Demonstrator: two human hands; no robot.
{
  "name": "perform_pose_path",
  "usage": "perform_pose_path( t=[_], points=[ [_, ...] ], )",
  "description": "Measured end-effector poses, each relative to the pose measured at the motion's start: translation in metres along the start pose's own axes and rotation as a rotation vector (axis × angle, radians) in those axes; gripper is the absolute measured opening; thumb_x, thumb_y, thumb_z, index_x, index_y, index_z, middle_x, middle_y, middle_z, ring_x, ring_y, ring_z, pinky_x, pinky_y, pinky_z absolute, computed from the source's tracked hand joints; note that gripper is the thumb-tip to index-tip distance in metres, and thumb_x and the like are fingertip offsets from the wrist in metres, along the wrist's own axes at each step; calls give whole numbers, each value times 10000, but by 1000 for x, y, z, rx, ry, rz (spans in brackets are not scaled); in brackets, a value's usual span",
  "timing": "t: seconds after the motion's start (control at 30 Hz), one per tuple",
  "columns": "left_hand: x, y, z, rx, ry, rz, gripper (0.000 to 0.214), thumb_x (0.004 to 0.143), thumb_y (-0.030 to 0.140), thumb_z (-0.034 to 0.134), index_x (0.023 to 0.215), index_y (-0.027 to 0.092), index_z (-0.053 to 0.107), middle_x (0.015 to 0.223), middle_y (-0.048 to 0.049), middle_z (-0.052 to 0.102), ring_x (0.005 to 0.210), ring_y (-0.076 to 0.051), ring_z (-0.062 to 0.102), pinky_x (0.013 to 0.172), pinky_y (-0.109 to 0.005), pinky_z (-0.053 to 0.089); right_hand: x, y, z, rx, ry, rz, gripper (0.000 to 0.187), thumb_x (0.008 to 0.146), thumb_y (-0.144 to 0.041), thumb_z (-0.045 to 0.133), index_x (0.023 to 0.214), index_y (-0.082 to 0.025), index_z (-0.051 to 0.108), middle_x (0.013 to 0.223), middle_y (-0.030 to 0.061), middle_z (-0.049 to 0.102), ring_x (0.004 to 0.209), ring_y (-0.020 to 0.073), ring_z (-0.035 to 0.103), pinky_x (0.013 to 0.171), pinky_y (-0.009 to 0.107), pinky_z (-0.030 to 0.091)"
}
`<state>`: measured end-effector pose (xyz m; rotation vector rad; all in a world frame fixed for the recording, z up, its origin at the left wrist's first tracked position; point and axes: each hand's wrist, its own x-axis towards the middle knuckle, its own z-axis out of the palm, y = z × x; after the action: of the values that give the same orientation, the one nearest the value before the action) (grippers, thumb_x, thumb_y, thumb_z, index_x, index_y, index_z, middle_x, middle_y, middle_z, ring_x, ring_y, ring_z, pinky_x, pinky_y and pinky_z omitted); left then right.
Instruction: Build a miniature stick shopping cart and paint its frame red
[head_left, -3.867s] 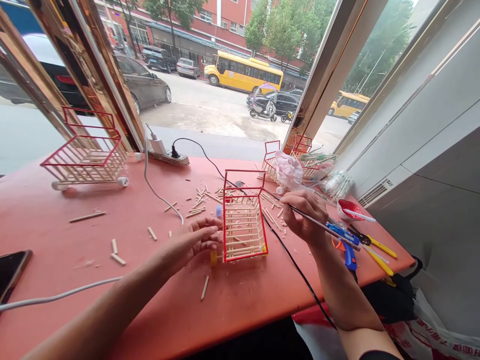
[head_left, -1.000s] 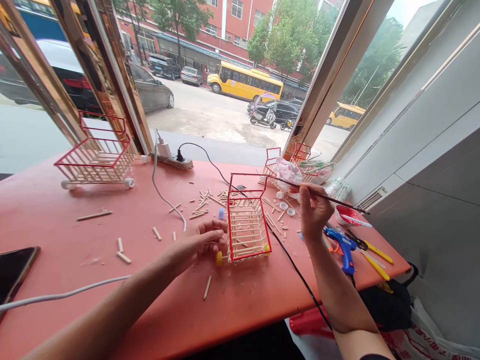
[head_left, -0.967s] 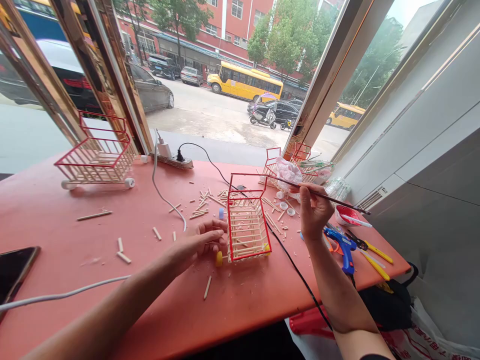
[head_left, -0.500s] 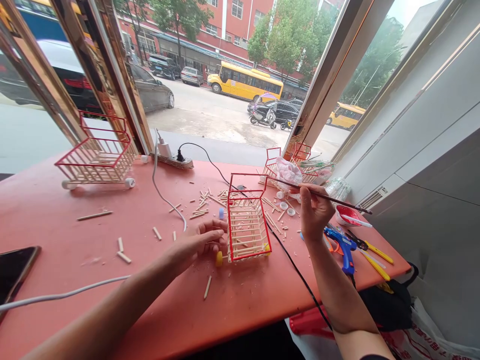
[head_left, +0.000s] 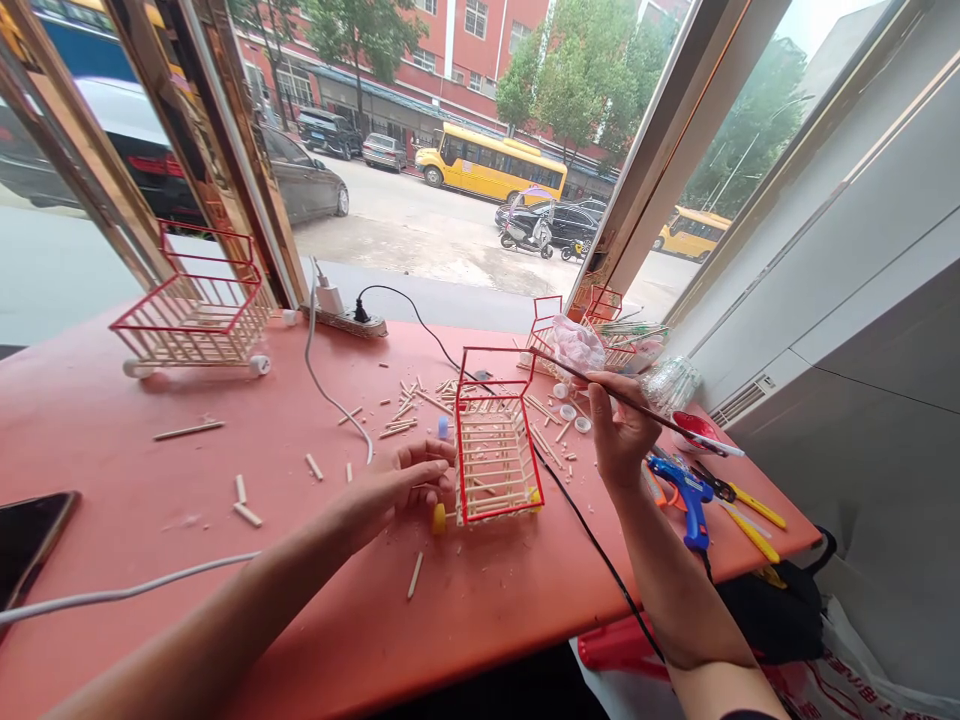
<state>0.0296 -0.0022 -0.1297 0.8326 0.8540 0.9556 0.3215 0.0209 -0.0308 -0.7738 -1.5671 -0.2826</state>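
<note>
A miniature shopping cart (head_left: pixel 491 460) made of thin wooden sticks stands on the table, its rim and raised handle red, with yellow wheels below. My left hand (head_left: pixel 409 478) has its fingers curled against the cart's left side; the fingertips are partly hidden there. My right hand (head_left: pixel 624 428) pinches a thin dark paintbrush (head_left: pixel 574 370). The brush tip is at the right corner of the cart's handle. Behind the right hand sits a small bowl of red paint (head_left: pixel 688 426), with a white stick across it.
Another red-rimmed cart (head_left: pixel 187 325) stands at the left. Cut sticks (head_left: pixel 409 405) lie scattered behind the middle cart. A blue glue gun (head_left: pixel 691 500) and yellow-handled pliers (head_left: pixel 757 505) lie at right. A black cable (head_left: pixel 592 540) crosses the table (head_left: pixel 322 620); a phone (head_left: pixel 34 540) lies left.
My right hand has shifted slightly left and down, and the brush's rear end has dropped and moved left. Its tip stays near the handle's right corner. The left hand and cart barely differ.
</note>
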Motion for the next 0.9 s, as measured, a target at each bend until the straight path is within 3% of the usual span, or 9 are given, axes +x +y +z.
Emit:
perform_pose_path(
  t=[0.13,0.3,0.53,0.9],
  points=[
    [-2,3,2,-4,-1,-19,502,630,433,1029,966,157,777,763,-56,745,693,-141,643,604,-236,487,-1,1,-2,-67,-58,-86,113,1064,-255,703,1103,-260,808,966,26,847,889,209,818,828,357,669],
    [-2,3,3,-11,2,-18,493,628,422,1027,961,157,777,730,-49,733,672,-139,623,606,-246,491,1,3,-5,-92,-46,-80,119,1064,-258,701,1115,-254,808,984,39,857,912,225,825,854,382,671],
    [1,-2,0,-22,-6,-10,487,654,430,1019,974,153,777,757,-53,740,673,-124,618,603,-227,479,-1,-4,-1,-11,-124,-70,128,1059,-218,711,1135,-256,806,1026,34,868,933,208,833,861,358,677],
    [-2,2,2,-20,-9,-33,479,650,416,1025,964,157,772,733,-45,731,680,-129,639,602,-212,477,7,-2,-9,-112,-87,-132,126,1039,-165,696,1080,-246,784,943,32,838,869,210,796,827,370,632]
  ],
)
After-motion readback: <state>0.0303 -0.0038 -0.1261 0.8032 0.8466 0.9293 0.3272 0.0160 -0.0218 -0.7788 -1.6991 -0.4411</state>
